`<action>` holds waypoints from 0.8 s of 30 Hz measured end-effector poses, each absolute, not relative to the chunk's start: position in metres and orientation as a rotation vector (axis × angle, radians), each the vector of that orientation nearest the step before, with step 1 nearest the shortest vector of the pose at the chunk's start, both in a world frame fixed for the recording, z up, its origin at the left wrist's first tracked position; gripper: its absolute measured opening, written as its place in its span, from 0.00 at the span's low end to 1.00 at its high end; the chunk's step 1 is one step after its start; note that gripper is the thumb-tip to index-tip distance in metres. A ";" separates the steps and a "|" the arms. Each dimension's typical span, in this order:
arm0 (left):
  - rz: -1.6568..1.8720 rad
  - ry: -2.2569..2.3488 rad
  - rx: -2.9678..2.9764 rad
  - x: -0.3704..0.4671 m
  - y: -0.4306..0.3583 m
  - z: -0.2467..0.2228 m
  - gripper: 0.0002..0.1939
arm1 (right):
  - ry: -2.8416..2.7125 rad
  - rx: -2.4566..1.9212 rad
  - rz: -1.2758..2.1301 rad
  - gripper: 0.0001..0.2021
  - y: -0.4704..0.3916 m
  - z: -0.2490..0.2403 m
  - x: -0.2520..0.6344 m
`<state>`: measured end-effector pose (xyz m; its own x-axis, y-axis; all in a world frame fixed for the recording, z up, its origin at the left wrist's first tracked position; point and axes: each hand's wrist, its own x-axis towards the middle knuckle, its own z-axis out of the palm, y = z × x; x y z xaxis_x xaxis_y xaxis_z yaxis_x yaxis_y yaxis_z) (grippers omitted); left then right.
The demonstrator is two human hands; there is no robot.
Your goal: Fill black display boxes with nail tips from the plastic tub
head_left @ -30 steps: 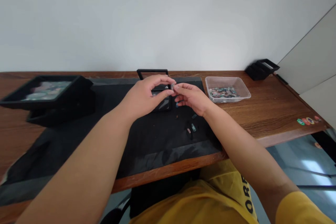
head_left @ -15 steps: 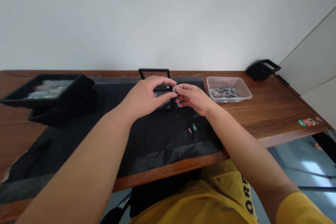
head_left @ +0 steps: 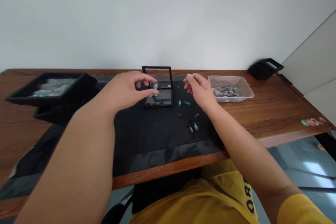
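Observation:
My left hand (head_left: 131, 87) pinches a small clear, whitish piece (head_left: 155, 86) between thumb and forefinger, in front of an open black-framed case (head_left: 159, 102) with a clear panel. To the right, my right hand (head_left: 199, 89) is raised over the black mat (head_left: 149, 136) with thumb and fingers curled together. Anything inside its grip is hidden. Below and between the hands lie a small blue piece (head_left: 179, 103), a green piece (head_left: 187, 103), a dark piece (head_left: 179, 116), a pale teal piece (head_left: 195, 126) and a pink piece (head_left: 191, 129).
A clear plastic tub (head_left: 245, 89) of small coloured pieces stands right of the mat. At left, a black tray (head_left: 34, 102) holding pale pieces rests on another dark tray. More black trays (head_left: 262, 70) sit at the back right corner. Round stickers (head_left: 309, 122) mark the table's right edge.
My hands have parted: the left moved left with the clear piece, while the right moved a little right and up. The blue and green pieces on the mat now show.

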<state>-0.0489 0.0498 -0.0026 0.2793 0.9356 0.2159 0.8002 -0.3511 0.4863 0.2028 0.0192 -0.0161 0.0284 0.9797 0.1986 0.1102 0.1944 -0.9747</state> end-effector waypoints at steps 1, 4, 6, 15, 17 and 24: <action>0.641 1.589 2.253 -0.047 0.050 -0.005 0.20 | -1.399 -1.157 0.950 0.15 0.018 -0.017 0.202; 0.547 1.558 2.219 -0.041 0.051 -0.010 0.20 | -1.536 -1.171 0.881 0.16 0.015 -0.020 0.200; 0.492 1.549 2.208 -0.038 0.052 -0.014 0.20 | -1.588 -1.179 0.853 0.16 0.013 -0.021 0.200; 0.410 1.551 2.195 -0.039 0.056 -0.019 0.19 | -1.805 -1.346 0.736 0.12 0.007 -0.013 0.203; 0.424 1.572 2.192 -0.039 0.056 -0.020 0.19 | -1.891 -1.441 0.708 0.10 0.004 -0.009 0.204; 0.507 1.624 2.165 -0.035 0.051 -0.016 0.20 | -2.237 -1.729 0.528 0.12 0.000 -0.003 0.207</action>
<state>-0.0353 0.0507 -0.0156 0.2646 0.9627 0.0558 0.8235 -0.2557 0.5065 0.2066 -0.0002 -0.0025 -0.2552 0.9668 -0.0129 0.8704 0.2239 -0.4385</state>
